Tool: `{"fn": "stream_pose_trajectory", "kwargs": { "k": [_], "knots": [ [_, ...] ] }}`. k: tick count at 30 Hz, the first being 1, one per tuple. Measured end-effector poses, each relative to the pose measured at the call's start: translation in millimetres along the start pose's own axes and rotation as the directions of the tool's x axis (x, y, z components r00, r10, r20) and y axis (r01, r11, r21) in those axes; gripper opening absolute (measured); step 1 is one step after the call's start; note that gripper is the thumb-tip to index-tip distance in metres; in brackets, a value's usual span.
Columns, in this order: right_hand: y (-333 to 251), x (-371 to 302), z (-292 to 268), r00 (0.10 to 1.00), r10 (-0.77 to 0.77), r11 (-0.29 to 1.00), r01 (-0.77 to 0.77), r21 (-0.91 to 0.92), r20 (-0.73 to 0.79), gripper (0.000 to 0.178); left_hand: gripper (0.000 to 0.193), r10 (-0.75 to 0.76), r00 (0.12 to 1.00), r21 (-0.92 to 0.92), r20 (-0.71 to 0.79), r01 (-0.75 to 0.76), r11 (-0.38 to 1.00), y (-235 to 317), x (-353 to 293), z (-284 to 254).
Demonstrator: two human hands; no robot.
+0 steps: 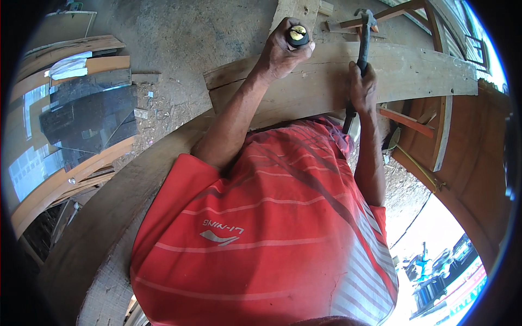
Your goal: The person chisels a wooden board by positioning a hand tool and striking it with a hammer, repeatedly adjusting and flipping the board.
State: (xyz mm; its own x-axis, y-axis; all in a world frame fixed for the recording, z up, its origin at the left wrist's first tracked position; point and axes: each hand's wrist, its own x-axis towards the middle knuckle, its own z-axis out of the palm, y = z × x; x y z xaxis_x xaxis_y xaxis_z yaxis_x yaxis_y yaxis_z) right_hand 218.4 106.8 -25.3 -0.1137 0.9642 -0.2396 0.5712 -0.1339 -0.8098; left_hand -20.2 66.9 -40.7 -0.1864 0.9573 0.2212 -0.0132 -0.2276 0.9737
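Observation:
My left hand (281, 58) is closed around the upright handle of what looks like a chisel (298, 34). Its round, cracked yellow end with a dark rim faces up, while its lower part is hidden beneath the fist. My right hand (363, 89) grips a claw hammer (364, 46) by its dark handle, with the metal head pointing away from me and the handle's end showing below the fist. Both hands are over a long, thick wooden plank (413, 68) that lies crosswise in front of me. Whether the chisel touches wood cannot be seen.
A second board (280, 13) extends away beyond the plank. Another large curved-looking plank (125, 201) runs along my left side. Dark glossy panels (89, 119) and timber lie at left. A brown wooden panel (462, 163) and a wooden frame (443, 130) stand at right.

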Motion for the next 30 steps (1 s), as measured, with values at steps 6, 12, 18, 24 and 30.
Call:
{"fn": "stream_pose_trajectory", "kwargs": {
  "k": [6, 12, 18, 24, 30],
  "knots": [
    [-60, -49, -16, 0.966, -0.246, 0.961, 0.253, -0.108, 0.073, 0.035, 0.017, -0.115, 0.985, -0.177, -0.125, 0.092, 0.98, -10, -3, -6],
    [-114, -82, -34, 0.918, -0.35, 0.901, 0.384, -0.199, 0.187, 0.025, 0.017, 0.018, 0.995, -0.228, -0.1, -0.041, 0.973, -19, -9, -1],
    [-107, -80, -39, 0.848, -0.353, 0.824, 0.482, -0.299, 0.395, 0.025, 0.015, 0.013, 1.0, -0.061, -0.004, -0.014, 0.998, -24, -10, -3],
    [-157, -109, -47, 0.82, -0.536, 0.78, 0.573, 0.252, -0.202, 0.023, 0.017, 0.069, 0.998, 0.039, -0.006, -0.069, 0.997, -7, -12, 0],
    [-71, -96, -42, 0.822, -0.469, 0.628, 0.567, -0.533, 0.323, 0.017, 0.029, -0.009, 0.999, 0.125, 0.042, 0.004, 0.992, 3, -12, 4]
  ]
}}
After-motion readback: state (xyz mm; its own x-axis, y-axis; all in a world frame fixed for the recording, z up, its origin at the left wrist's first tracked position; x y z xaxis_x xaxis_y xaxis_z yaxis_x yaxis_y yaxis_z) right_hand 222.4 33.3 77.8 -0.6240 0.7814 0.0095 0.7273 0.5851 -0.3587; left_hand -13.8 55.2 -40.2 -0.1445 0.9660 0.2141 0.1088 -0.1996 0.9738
